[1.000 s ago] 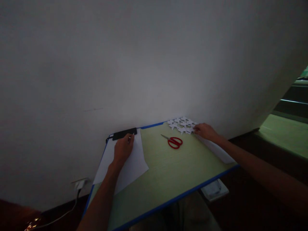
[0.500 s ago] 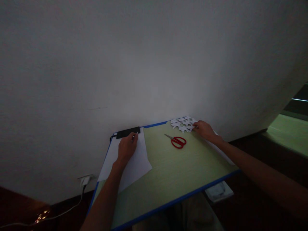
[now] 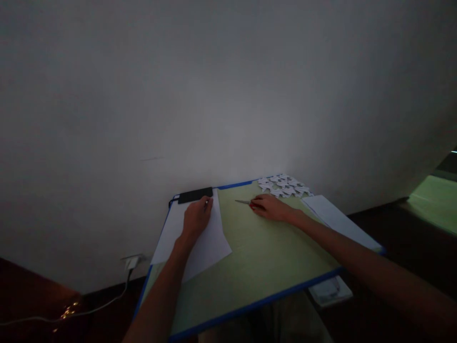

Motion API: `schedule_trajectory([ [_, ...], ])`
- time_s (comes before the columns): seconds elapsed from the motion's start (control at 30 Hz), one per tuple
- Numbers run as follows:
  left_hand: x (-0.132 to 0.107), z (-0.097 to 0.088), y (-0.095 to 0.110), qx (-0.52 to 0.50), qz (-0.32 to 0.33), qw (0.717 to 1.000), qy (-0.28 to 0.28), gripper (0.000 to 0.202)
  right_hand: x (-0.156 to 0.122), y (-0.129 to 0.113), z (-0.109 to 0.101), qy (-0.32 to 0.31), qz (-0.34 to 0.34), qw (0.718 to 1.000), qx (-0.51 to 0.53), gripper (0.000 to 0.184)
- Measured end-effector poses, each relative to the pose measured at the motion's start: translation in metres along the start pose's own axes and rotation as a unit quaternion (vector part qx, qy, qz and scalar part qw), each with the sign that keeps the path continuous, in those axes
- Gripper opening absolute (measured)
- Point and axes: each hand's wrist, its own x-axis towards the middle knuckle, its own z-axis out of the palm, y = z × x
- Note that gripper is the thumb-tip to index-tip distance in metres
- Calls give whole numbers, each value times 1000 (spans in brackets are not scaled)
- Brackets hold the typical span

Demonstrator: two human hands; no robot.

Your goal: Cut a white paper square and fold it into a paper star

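My right hand (image 3: 269, 207) is closed around the red handles of a pair of scissors (image 3: 243, 202); the blades point left over the table. Most of the handles are hidden under my fingers. On the left, my left hand (image 3: 198, 215) rests over white paper (image 3: 210, 255) with its fingers pinched together. A small dark and pale bit shows between the fingertips, too small to name. Several white star-like paper cut-outs (image 3: 283, 186) lie at the far right edge, beyond my right hand.
The light green table (image 3: 264, 267) has a blue rim and stands against a grey wall (image 3: 228, 95). A black flat object (image 3: 195, 195) lies at its back left corner. More white paper (image 3: 339, 221) lies along the right side. A plug (image 3: 132, 263) with a cable is in the wall.
My right hand has come left from the paper cut-outs and taken hold of the scissors' handles. The scissors have turned slightly. My left hand stays over the paper.
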Motion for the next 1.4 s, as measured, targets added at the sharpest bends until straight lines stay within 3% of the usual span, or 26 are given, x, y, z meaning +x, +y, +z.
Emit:
schedule_trajectory([
  [0.13, -2, 0, 1, -23, 0, 1000, 5, 28, 38, -5, 13, 1, 14, 999, -35, 41],
  [0.37, -3, 2, 2, -94, 4, 995, 24, 27, 87, 3, 27, 42, 78, 995, -34, 36],
  [0.6, -3, 3, 4, -178, 7, 983, 35, 27, 103, 16, 28, 74, 106, 990, 57, 34],
  [0.77, -2, 1, 9, -266, -3, 963, 43, 32, 99, -6, 16, 116, 94, 970, 192, 32],
  [0.87, -2, 4, 11, -326, -32, 944, 38, 40, 87, -38, 18, 106, 68, 943, 308, 35],
  [0.97, -1, 9, 10, -371, -77, 925, 41, 51, 68, -68, 25, 28, 28, 901, 432, 52],
  [1.03, -1, 11, 7, -389, -110, 913, 52, 60, 56, -77, 29, -4, 15, 870, 494, 47],
  [1.13, -1, 12, 5, -407, -142, 901, 55, 70, 46, -73, 31, 0, 30, 823, 568, 45],
  [1.23, -2, 10, 9, -410, -142, 900, 32, 69, 46, -56, 30, 47, 73, 774, 628, 46],
  [1.33, -5, 11, 16, -398, -120, 909, -11, 69, 49, -41, 30, 103, 117, 725, 670, 50],
  [1.4, -10, 12, 21, -367, -70, 927, -42, 72, 49, -34, 30, 130, 136, 701, 688, 50],
])
